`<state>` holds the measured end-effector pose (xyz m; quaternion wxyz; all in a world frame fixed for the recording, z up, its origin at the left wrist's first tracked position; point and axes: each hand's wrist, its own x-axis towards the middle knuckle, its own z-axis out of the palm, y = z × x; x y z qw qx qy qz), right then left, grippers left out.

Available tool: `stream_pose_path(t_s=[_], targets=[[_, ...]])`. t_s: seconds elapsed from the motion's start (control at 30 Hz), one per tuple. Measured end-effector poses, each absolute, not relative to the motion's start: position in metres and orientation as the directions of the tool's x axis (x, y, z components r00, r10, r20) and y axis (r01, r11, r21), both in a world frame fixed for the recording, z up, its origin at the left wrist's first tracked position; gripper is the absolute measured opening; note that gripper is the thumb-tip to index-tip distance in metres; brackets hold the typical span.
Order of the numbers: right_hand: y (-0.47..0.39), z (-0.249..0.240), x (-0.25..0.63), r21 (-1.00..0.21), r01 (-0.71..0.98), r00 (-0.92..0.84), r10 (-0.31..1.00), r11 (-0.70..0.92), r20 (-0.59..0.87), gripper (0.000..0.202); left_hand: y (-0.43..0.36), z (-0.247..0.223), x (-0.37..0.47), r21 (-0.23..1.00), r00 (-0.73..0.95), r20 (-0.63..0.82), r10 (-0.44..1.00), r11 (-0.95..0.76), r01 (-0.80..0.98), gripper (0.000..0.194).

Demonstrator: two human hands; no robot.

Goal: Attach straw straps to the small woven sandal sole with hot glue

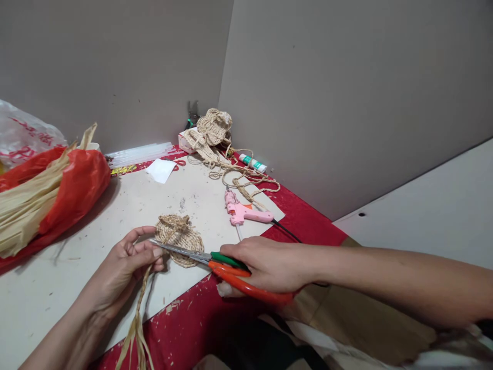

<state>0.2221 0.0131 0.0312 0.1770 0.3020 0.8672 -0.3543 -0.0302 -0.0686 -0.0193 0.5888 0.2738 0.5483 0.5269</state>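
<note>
My right hand (265, 262) is closed around the orange and green handles of a pair of scissors (231, 272). Their blades point left, with the tips at the fingers of my left hand (133, 257). That hand pinches a braided straw cord (141, 298), whose loose fibre ends hang over the table's front edge. Behind the blades lies a coiled, woven straw piece (185, 239), partly covered by them. Whether the blades touch the cord is hard to see.
A pink glue gun (246, 210) with a black cable lies beyond my right hand. Straw cord (208, 154) is heaped near the wall corner, beside a green-and-white tube (252, 163). At left, dried husks (31, 210) fill a red bag (82, 177). Clear sticks (142, 153) lie behind white paper (160, 170).
</note>
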Motion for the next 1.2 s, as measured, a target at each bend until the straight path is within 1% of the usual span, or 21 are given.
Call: stream_pose_path(t_s=[0.1, 0.2, 0.43, 0.73, 0.87, 1.07, 1.13, 1.2], targets=[[0.014, 0.031, 0.225, -0.505, 0.641, -0.76, 0.382, 0.579, -0.527, 0.051, -0.069, -0.022, -0.032, 0.907, -0.137, -0.344, 0.929, 0.291, -0.304, 0.058], [0.013, 0.029, 0.225, -0.517, 0.65, -0.753, 0.378, 0.557, -0.539, 0.051, -0.069, -0.023, -0.032, 0.911, -0.125, -0.337, 0.933, 0.29, -0.292, 0.059], [0.011, 0.023, 0.222, -0.568, 0.725, -0.688, 0.451, 0.39, -0.568, 0.046, -0.069, -0.025, -0.029, 0.911, -0.138, -0.348, 0.927, 0.299, -0.284, 0.065], [0.013, 0.02, 0.22, -0.597, 0.719, -0.691, 0.46, 0.355, -0.559, 0.044, -0.068, -0.025, -0.031, 0.918, -0.163, -0.343, 0.925, 0.293, -0.269, 0.071], [0.013, 0.018, 0.22, -0.611, 0.715, -0.693, 0.461, 0.341, -0.554, 0.043, -0.067, -0.023, -0.032, 0.913, -0.156, -0.359, 0.92, 0.312, -0.262, 0.078], [0.018, 0.008, 0.222, -0.66, 0.67, -0.736, 0.42, 0.341, -0.531, 0.041, -0.067, -0.016, -0.037, 0.899, -0.132, -0.4, 0.907, 0.359, -0.252, 0.092], [0.02, 0.01, 0.223, -0.671, 0.646, -0.76, 0.388, 0.364, -0.522, 0.038, -0.066, -0.013, -0.045, 0.902, -0.091, -0.4, 0.912, 0.373, -0.218, 0.093], [0.023, 0.017, 0.227, -0.686, 0.614, -0.788, 0.335, 0.389, -0.516, 0.033, -0.064, -0.011, -0.058, 0.915, -0.054, -0.39, 0.919, 0.38, -0.138, 0.09]])
